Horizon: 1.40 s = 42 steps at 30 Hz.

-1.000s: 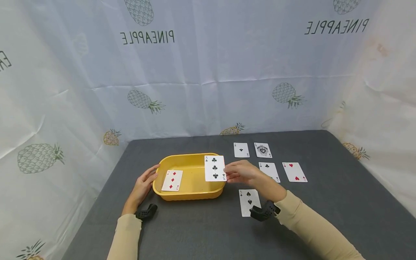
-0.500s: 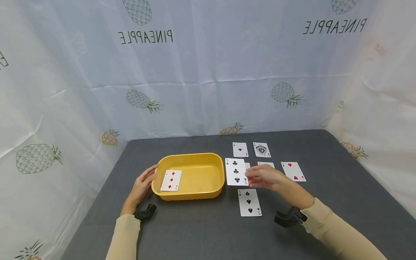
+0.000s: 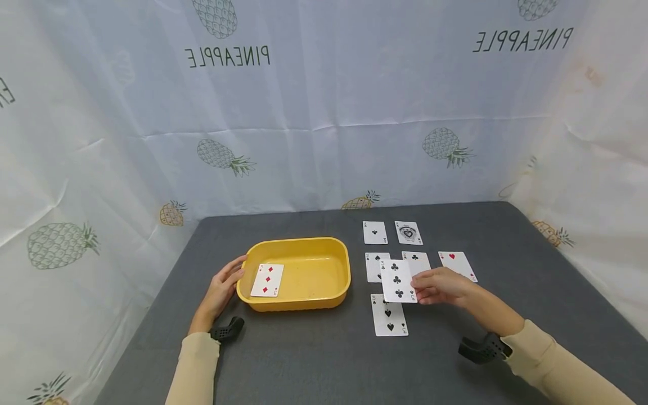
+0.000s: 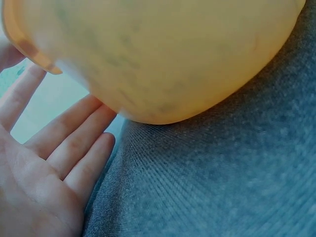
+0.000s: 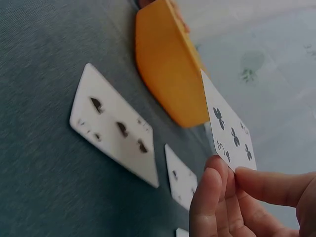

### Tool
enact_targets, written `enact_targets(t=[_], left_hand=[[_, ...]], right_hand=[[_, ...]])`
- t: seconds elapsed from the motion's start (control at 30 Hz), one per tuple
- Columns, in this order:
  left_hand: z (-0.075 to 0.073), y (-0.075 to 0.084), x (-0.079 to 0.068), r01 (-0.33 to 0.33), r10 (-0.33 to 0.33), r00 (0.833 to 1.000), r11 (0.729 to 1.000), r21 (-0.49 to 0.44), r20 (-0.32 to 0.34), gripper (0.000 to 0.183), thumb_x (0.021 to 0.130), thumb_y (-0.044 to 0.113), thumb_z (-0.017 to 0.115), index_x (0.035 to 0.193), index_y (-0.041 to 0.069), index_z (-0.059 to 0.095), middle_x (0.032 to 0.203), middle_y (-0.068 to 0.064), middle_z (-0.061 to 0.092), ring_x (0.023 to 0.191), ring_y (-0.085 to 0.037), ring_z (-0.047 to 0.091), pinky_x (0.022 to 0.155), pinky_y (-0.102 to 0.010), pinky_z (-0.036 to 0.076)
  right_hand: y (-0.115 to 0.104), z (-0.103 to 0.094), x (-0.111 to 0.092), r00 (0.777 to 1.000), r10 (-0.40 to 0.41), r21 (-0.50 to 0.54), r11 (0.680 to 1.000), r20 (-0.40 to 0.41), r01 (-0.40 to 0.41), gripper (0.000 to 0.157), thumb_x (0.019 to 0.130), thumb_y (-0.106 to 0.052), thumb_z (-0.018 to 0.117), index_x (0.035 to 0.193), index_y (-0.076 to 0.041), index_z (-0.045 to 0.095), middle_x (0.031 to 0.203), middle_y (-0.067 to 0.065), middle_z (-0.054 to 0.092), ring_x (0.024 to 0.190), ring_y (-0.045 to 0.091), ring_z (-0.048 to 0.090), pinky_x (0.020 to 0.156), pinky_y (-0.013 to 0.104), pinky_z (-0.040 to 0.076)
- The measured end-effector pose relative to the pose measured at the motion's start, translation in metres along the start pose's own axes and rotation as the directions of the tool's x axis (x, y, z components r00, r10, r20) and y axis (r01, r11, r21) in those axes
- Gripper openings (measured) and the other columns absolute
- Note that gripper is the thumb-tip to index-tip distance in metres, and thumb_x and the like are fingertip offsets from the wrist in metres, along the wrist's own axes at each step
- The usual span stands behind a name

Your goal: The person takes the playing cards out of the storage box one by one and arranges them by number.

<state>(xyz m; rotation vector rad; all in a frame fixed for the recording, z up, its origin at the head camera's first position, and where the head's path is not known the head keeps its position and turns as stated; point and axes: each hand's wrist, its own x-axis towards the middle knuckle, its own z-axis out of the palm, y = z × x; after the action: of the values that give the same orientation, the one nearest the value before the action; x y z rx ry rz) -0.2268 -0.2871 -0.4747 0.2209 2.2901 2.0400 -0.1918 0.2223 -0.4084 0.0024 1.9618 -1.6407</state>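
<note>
My right hand [image 3: 440, 286] pinches the three of clubs [image 3: 397, 280] between thumb and fingers; the right wrist view shows the card [image 5: 231, 129] held by its near edge. It is raised over the table, overlapping the three of spades [image 3: 390, 323] in the head view. At the left end of a yellow tray [image 3: 293, 304], my left hand [image 3: 217, 292] touches the rim. In the left wrist view its fingers [image 4: 74, 143] are extended, tips against the tray's outer wall [image 4: 163, 74]. A three of diamonds [image 3: 267, 280] lies inside the tray, toward the left.
Behind the held card lie a partly covered spade card [image 3: 373, 264] and a two of clubs [image 3: 416, 259]. Farther back are an ace of clubs [image 3: 375, 232] and an ornate ace [image 3: 408, 233]. A two of hearts [image 3: 458, 266] lies to the right on the dark table [image 3: 314, 360].
The right hand has carried the three of clubs from above the tray's right end rightward and slightly nearer, over the laid-out cards. The left hand and tray stay in place.
</note>
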Motion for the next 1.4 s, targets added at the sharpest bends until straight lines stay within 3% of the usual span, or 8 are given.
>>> enact_targets(t=[0.2,0.67,1.07,1.4], left_hand=[[0.001,0.003,0.0,-0.023,0.023,1.0,1.0,-0.002,0.019,0.054,0.103,0.021,0.046,0.147,-0.004,0.03,0.117,0.027,0.054,0.107,0.012,0.056,0.086,-0.01,0.049],[0.0,-0.001,0.001,-0.001,0.001,1.0,1.0,0.009,0.0,0.055,0.102,0.025,0.048,0.147,-0.001,0.032,0.118,0.025,0.054,0.107,0.011,0.057,0.086,-0.011,0.05],[0.0,-0.002,0.002,0.019,-0.019,1.0,1.0,0.019,-0.011,0.056,0.101,0.026,0.05,0.148,0.0,0.032,0.117,0.026,0.054,0.108,0.011,0.056,0.087,-0.011,0.049],[-0.001,-0.002,0.001,0.01,-0.009,1.0,1.0,0.016,-0.017,0.056,0.101,0.026,0.049,0.147,0.0,0.032,0.118,0.025,0.053,0.108,0.012,0.056,0.086,-0.011,0.049]], right_hand=[[0.019,-0.012,-0.008,1.0,0.017,-0.028,0.999,0.022,-0.016,0.009,0.094,-0.014,0.058,0.088,-0.014,0.065,0.071,-0.008,0.065,0.066,0.002,0.063,0.069,0.02,0.057],[0.044,-0.037,-0.021,0.997,0.059,-0.051,0.997,0.057,-0.056,0.013,0.095,-0.014,0.056,0.087,-0.015,0.067,0.071,-0.008,0.066,0.066,0.001,0.064,0.067,0.02,0.056],[0.058,-0.045,-0.033,0.994,0.105,-0.082,0.991,0.035,-0.102,0.012,0.094,-0.013,0.057,0.092,-0.009,0.068,0.071,-0.008,0.067,0.065,0.0,0.064,0.063,0.018,0.055],[0.057,-0.043,-0.036,0.994,0.109,-0.145,0.983,-0.025,-0.112,0.018,0.092,-0.014,0.06,0.098,0.001,0.07,0.072,-0.006,0.067,0.066,0.002,0.065,0.063,0.019,0.056]])
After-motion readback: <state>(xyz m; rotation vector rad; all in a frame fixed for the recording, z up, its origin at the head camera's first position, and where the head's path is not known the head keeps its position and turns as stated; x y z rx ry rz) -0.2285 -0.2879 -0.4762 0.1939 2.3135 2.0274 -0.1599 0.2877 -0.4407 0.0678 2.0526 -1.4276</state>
